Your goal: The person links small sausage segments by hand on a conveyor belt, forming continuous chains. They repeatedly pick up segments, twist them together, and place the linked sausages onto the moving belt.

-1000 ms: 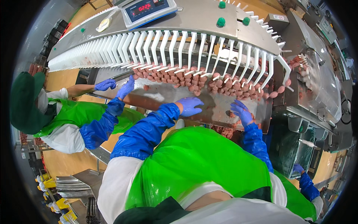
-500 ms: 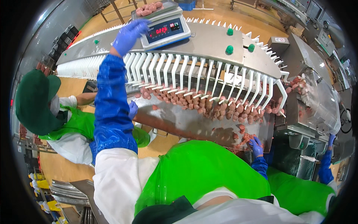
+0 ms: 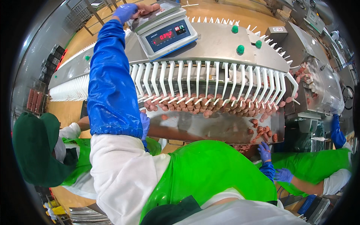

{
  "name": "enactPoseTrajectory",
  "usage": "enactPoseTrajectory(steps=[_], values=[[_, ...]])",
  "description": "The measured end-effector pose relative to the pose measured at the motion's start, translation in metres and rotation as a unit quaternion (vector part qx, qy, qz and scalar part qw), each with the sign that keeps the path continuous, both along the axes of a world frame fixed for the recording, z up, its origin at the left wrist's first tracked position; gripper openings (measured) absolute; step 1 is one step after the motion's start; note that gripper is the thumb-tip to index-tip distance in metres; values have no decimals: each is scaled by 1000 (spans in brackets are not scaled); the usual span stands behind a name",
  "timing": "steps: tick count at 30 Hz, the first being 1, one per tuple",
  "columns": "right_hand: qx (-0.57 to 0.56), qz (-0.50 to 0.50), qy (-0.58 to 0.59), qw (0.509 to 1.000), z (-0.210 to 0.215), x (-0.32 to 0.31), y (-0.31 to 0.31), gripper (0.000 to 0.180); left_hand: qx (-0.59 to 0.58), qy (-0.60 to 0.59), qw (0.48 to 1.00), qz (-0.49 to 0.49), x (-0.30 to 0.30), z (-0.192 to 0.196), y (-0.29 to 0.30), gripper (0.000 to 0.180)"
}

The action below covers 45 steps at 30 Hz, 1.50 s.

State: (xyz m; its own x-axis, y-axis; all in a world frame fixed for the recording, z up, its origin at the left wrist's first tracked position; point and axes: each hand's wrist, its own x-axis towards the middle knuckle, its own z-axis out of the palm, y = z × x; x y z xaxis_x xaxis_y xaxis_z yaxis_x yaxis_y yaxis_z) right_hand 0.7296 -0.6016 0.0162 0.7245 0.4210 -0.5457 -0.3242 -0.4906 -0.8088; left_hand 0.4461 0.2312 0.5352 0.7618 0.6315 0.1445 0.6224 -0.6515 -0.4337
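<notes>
My left hand (image 3: pixel 125 11) lays pink sausages (image 3: pixel 148 8) on the scale (image 3: pixel 161 28).
Fingers curl loosely over them at the platform's far edge; my right hand (image 3: pixel 264 152) hangs half-open below the tray's (image 3: pixel 210 127) near right corner.

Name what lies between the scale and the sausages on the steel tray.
In the head view, a row of white plastic fingers on the steel machine cover lies between the scale and the sausages.

Right hand (image 3: pixel 264 152) half hidden behind green apron (image 3: pixel 210 172), left hand's (image 3: pixel 125 11) grip on sausages (image 3: pixel 148 8) unclear, scale (image 3: pixel 165 28) readout blurred
</notes>
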Motion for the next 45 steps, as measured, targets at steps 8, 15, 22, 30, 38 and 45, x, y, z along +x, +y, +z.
enactPoseTrajectory(steps=[8, 15, 22, 30, 38, 45], values=[[-12, 11, -16, 1000, 5, -19, 14, 52, -549, -643, 489, -215, -103, 47, -36, 32], [1, 89, -27, 996, -7, -21, 61, 49, -418, -628, 647, -108, -191, 10, -146, 42], [76, 122, 32, 989, -18, 3, 88, 42, -394, -474, 771, 160, -220, -61, -177, 41], [12, 153, 24, 988, -26, 17, 84, 43, -384, -579, 701, 162, -249, -122, -217, 33], [1, 110, 51, 993, -31, 25, 67, 43, -346, -710, 610, 64, -275, -110, -248, 31], [24, 153, -20, 988, -50, 39, 55, 42, -375, -678, 622, 114, -277, -112, -266, 31]])
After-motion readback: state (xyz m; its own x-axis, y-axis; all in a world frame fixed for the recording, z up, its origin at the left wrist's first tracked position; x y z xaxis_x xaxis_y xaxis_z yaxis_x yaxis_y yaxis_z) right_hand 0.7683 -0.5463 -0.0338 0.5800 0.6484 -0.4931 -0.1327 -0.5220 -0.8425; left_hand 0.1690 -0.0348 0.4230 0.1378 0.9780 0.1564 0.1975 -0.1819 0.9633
